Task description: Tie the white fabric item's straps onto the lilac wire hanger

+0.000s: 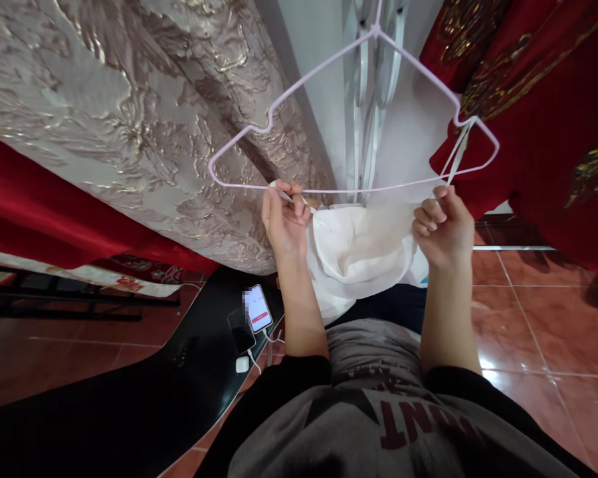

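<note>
A pale pink clothes hanger (pixel 329 64) hangs in front of me. Below its bottom bar is a bunched white cloth item (pixel 361 249) with thin straps; its exact kind is not clear. One white strap (pixel 459 154) loops over the hanger's right shoulder notch and runs down to my right hand (pixel 446 226), whose fingers are closed on it. On the other side, my left hand (pixel 289 222) pinches another white strap (pixel 282 193) close to the bottom bar. The left shoulder of the hanger carries no strap.
Embossed beige fabric (pixel 179 126) hangs at the left, and red fabric with gold decoration (pixel 543 133) at the right. Two phones with cables, one showing a lit screen (pixel 258 307), and a small white case (pixel 242 364) lie on a black surface (pixel 129 398) at lower left.
</note>
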Available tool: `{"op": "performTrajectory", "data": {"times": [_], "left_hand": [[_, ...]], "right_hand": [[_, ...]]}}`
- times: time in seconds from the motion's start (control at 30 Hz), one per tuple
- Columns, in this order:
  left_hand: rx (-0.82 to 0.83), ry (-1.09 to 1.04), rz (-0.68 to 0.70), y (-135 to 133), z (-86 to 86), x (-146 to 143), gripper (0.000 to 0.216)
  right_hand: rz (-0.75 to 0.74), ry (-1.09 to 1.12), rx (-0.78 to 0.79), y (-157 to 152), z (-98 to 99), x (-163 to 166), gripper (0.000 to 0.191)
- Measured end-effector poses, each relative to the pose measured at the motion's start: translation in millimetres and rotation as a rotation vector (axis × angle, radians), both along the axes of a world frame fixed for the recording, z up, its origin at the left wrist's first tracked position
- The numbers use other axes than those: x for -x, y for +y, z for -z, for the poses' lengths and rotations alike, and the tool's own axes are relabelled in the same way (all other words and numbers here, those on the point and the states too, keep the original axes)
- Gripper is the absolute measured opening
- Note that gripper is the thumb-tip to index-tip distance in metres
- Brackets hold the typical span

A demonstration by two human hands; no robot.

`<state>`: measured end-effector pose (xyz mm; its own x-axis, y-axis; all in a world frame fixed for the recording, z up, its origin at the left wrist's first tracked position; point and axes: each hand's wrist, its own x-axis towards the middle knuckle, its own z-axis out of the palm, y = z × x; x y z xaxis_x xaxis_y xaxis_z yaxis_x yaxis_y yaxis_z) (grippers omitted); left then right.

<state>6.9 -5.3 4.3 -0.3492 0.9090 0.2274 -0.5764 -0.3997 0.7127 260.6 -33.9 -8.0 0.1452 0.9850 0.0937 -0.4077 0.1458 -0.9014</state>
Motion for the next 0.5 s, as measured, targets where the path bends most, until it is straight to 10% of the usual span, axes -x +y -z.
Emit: {"op": "performTrajectory", "data": {"times": [0.13,0.3,0.5], "left_hand": [[0.016,0.038,-0.040,0.0,-0.3,-0.1,0.038],[0.037,0.039,-0.045,0.6,-1.6,2.2,0.037],[0.012,0.042,-0.058,-2.5,-3.1,1.7,0.036]], "right_hand": [[0.179,-0.131,-0.089,-18.3,-29.4,10.6,0.018],[0.538,-0.396,-0.461,-8.4,-71.1,11.8,0.026],[0.863,-0.327,-0.502,25.1,-51.8,-32.0,0.036]]}}
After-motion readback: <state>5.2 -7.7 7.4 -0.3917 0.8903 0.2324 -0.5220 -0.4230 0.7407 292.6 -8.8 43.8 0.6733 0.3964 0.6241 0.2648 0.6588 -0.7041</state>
